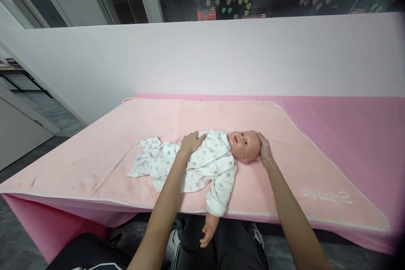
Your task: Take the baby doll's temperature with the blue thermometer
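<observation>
A baby doll [245,145] lies on its back on a light pink blanket [95,156], head to the right, dressed in a white patterned romper [210,162]. One doll arm [209,230] hangs over the near table edge. My left hand [191,141] rests flat on the doll's chest, fingers spread. My right hand [264,147] cups the top of the doll's head. The romper's leg part [148,160] lies limp and flat to the left.
The blanket covers a table with a darker pink cloth [354,126]. A white partition wall [202,55] runs behind, with dark glass above. My dark-trousered legs [221,244] are below the near edge. Grey floor [19,156] lies at the left.
</observation>
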{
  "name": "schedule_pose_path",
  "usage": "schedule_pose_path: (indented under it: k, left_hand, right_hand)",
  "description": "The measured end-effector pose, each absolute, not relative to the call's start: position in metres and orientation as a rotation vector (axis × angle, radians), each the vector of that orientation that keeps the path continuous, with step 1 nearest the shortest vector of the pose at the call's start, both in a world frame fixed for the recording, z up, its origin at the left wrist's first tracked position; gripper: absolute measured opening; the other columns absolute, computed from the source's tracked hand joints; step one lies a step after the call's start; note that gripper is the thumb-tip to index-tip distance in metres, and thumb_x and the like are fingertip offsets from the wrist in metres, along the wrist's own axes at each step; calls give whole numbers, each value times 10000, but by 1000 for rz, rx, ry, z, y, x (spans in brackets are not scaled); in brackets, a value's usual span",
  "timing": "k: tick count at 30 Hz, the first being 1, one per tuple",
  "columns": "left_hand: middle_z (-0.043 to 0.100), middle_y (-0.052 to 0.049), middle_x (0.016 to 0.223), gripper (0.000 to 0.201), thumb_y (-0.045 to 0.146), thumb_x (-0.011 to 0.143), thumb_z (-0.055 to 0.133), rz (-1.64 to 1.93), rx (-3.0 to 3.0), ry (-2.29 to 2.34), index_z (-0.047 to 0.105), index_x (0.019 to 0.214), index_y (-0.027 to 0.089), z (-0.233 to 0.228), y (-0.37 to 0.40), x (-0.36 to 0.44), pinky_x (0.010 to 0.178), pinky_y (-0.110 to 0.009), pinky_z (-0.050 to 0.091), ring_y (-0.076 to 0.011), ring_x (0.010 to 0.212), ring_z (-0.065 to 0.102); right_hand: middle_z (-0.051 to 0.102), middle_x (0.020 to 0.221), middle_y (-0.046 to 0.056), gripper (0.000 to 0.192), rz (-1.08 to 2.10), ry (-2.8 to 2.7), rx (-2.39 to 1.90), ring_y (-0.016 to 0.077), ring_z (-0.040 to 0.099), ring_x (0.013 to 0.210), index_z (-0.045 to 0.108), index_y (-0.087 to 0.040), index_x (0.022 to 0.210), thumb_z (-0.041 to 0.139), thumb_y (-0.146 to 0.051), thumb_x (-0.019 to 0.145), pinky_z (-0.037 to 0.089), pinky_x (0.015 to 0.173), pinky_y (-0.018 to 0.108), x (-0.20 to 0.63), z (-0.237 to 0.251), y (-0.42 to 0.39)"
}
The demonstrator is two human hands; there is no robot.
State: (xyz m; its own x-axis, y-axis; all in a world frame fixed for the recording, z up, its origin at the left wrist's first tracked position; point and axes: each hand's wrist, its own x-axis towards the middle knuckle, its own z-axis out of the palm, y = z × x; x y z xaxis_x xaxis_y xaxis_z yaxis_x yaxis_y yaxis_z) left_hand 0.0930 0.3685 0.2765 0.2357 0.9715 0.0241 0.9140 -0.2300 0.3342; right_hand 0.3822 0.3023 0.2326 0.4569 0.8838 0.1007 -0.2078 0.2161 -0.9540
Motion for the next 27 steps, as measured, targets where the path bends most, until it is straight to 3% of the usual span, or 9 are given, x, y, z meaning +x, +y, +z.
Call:
schedule_pose_path:
  k: [10, 20, 27]
  left_hand:
    - [622, -135, 1010, 606, 678, 832, 211, 335, 2273, 1769, 543, 944, 183, 275, 369, 92, 782, -364, 380, -303, 951, 570]
    - [614, -141, 1043, 593, 671, 835, 230, 339, 2255, 1763, 543, 947, 181, 278, 368, 93, 789, -360, 377, -305, 975, 563]
    - [619, -145, 1038, 592, 672, 833, 240, 343, 2237, 1769, 546, 948, 179, 276, 368, 93, 794, -356, 377, -302, 980, 566]
  right_hand:
    - [654, 1049, 76, 488, 806, -670, -1030, 220, 585, 1022, 639, -189, 995, 519, -587, 740, 409, 941, 385, 402, 237, 299]
    - [660, 1038, 27, 305, 705, -895, -1135, 242, 562, 1051, 669, -270, 865, 552, -521, 736, 388, 984, 428, 388, 231, 302]
    - [651, 1044, 86, 455, 714, -799, -1087, 236, 578, 1031, 632, -193, 985, 535, -559, 732, 410, 927, 411, 394, 243, 294]
